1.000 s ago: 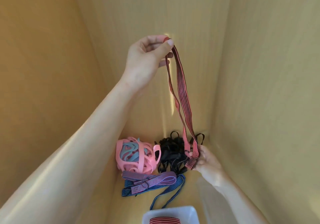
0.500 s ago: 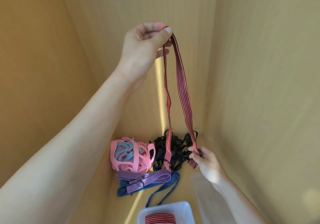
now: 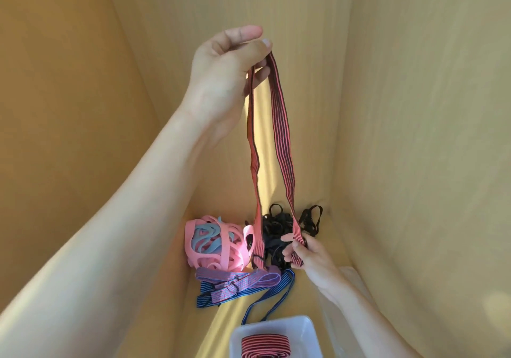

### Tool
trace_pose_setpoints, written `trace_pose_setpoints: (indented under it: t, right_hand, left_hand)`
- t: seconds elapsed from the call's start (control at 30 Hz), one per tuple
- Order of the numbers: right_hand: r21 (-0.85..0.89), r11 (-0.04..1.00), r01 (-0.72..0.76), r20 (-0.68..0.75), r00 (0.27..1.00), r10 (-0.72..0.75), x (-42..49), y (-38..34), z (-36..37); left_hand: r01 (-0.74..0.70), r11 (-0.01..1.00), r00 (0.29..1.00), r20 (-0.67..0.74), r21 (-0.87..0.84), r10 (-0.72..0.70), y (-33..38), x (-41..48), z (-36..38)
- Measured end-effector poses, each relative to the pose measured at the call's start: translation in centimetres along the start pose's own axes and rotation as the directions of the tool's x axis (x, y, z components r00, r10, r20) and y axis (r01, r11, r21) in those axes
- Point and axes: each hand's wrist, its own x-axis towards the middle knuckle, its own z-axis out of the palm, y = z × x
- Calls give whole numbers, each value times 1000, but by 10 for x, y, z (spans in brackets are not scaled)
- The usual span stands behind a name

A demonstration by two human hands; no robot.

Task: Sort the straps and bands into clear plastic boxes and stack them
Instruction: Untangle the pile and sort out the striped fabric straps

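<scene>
My left hand (image 3: 226,72) is raised high and pinches the top fold of a long red-and-black striped strap (image 3: 282,136). The strap hangs down in two strands. My right hand (image 3: 307,255) grips the right strand's lower end near the floor; the left strand dangles free beside it. Below lie a pink and grey-blue band bundle (image 3: 213,244), a tangle of black bands (image 3: 276,230), and purple and blue striped straps (image 3: 237,283). A clear plastic box (image 3: 276,327) at the bottom edge holds a rolled red-and-black strap (image 3: 265,345).
Tan wooden walls close in on the left, back and right, forming a narrow corner. A second clear plastic piece (image 3: 343,302) stands by my right forearm against the right wall. A strip of sunlight falls across the floor.
The strap's left strand came out of my right hand and now hangs loose. My right hand keeps one end, and the strap is drawn straighter between both hands.
</scene>
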Motion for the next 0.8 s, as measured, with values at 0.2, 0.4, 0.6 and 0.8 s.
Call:
trace_pose_setpoints:
  t: [0.2,0.4,0.6,0.8]
  right_hand:
    - [14,993,-116,18,993,115,12,-6,15]
    - [139,989,-48,94,995,35,-4,-14,14]
    - [15,999,38,85,996,-40,-5,-1,8]
    - [-318,926,205,-56,971,-234,-1,5,12]
  left_hand:
    - [38,995,999,4,-94,-38,1,-1,0]
    - [39,992,999,-15,-120,-41,2,10,-10]
    - [82,986,996,-9,-146,-84,-4,16,-17]
    - [91,982,995,-16,-168,-95,-4,18,-18]
